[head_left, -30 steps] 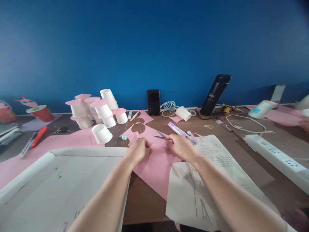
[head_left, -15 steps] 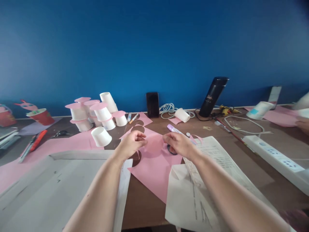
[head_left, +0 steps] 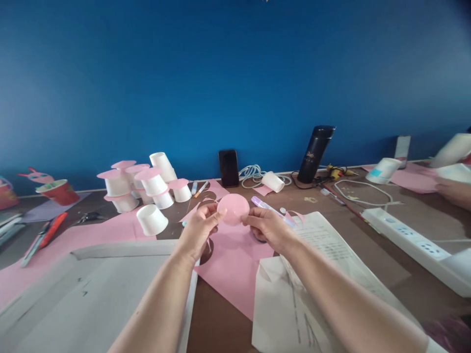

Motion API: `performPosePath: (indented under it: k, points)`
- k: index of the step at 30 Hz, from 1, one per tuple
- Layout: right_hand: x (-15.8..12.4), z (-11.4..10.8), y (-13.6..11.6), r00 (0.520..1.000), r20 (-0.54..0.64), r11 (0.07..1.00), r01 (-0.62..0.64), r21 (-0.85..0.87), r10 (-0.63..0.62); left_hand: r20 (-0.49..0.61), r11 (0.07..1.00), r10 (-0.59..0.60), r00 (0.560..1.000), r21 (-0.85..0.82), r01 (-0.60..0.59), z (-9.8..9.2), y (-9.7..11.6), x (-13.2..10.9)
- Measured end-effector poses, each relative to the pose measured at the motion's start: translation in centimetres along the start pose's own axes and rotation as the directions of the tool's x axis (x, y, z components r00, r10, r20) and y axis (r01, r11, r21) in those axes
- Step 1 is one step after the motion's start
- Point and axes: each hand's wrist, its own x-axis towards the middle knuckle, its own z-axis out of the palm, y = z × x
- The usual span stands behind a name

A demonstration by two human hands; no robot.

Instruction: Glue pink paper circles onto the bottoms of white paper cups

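A round pink paper disc [head_left: 233, 210] is raised above the desk, pinched at its left edge by my left hand [head_left: 200, 226] and at its right edge by my right hand [head_left: 268, 226]. Below it lies a large pink paper sheet [head_left: 231, 274] with rounded cut-outs along its left side. Part of a dark scissors handle [head_left: 259, 239] shows under my right hand; the rest is hidden. A purple glue stick [head_left: 268, 208] lies just behind that hand. To the left stand white paper cups [head_left: 118, 186] stacked with pink discs between and on top.
One white cup [head_left: 152, 219] lies tipped in front of the stack. At the back are a phone [head_left: 228, 168], a coiled cable [head_left: 251, 174] and a black flask [head_left: 315, 154]. A power strip [head_left: 408, 240] lies right, near another person's hand [head_left: 454, 191]. Papers [head_left: 121, 294] cover the front left.
Both hands have lifted the pink disc off the sheet, tilting it upright so its full round face shows. The view has shifted slightly. At right, the other person's white cup has moved more into view.
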Motion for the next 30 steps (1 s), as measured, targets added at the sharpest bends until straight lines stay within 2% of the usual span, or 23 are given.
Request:
performPosePath:
  k: [3,10,16,21,27,30]
  points:
    - [0.0,0.2,-0.1,0.999,0.022,0.994,-0.029,0.11,0.027,0.06,0.998,-0.021,0.998,-0.057,0.025,0.8,-0.6,-0.1]
    - [-0.1,0.4,0.2,1.0,0.007,0.993,0.002,0.115,-0.003,0.0,0.996,-0.017,1.0,-0.09,0.017,1.1,-1.4,0.1]
    - [-0.2,0.6,0.0,0.999,-0.045,0.997,0.005,0.082,-0.001,-0.024,0.999,0.029,0.999,0.035,-0.028,0.8,-1.7,0.3]
    - [-0.1,0.5,0.0,0.993,-0.097,0.997,0.065,0.032,-0.062,-0.032,0.989,0.053,0.998,0.14,-0.048,0.8,-1.5,0.1]
    - [-0.4,0.7,-0.2,0.967,-0.194,0.983,0.144,-0.114,-0.164,-0.084,0.938,0.124,0.989,0.336,-0.089,1.0,-0.9,-0.2]
    - [-0.4,0.8,-0.2,0.969,-0.187,0.986,0.15,-0.076,-0.162,-0.104,0.918,0.147,0.984,0.384,-0.097,1.0,-0.7,-0.3]
